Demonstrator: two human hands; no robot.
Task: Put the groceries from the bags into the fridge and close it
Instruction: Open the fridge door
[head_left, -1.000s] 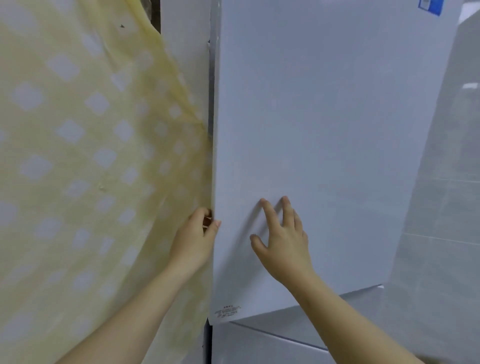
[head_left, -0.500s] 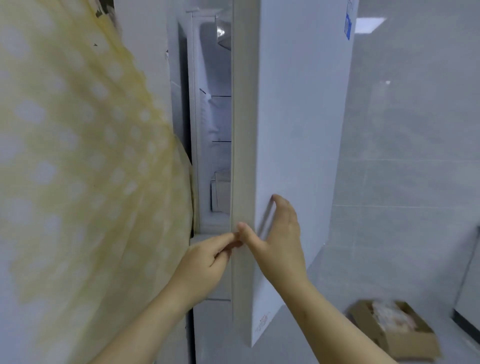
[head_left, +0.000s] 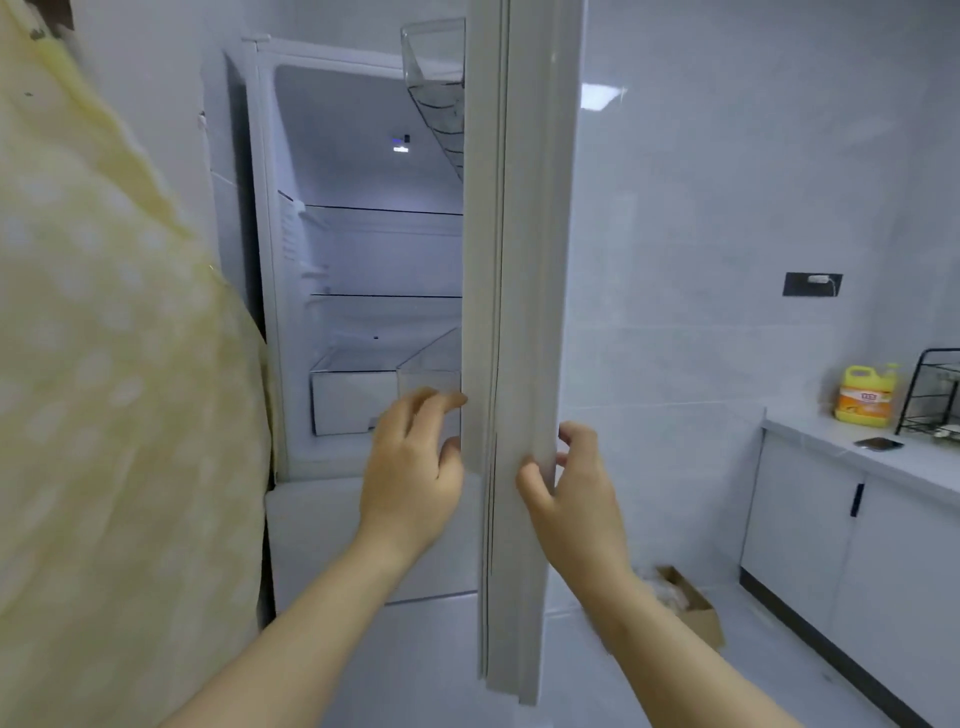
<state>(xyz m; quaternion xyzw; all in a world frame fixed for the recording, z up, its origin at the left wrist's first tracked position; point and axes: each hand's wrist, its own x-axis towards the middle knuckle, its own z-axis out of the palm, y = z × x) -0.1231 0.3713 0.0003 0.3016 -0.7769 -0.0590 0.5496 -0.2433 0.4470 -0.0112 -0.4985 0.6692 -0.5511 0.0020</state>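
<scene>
Facing the fridge (head_left: 363, 249), lit and open, far left. Gripping the edge-on door (head_left: 519, 260) at centre with the right hand (head_left: 574, 493), thumb on its near edge, fingers round the outer face. Holding nothing in the left hand (head_left: 413, 467), fingers loose, perhaps brushing the door's inner side.

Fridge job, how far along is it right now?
Done: the fridge door stands open. In hand: the right hand grips the door's edge, and the left hand is open beside it. Left: the visible shelves look bare, so loading the groceries and closing remain.
</scene>
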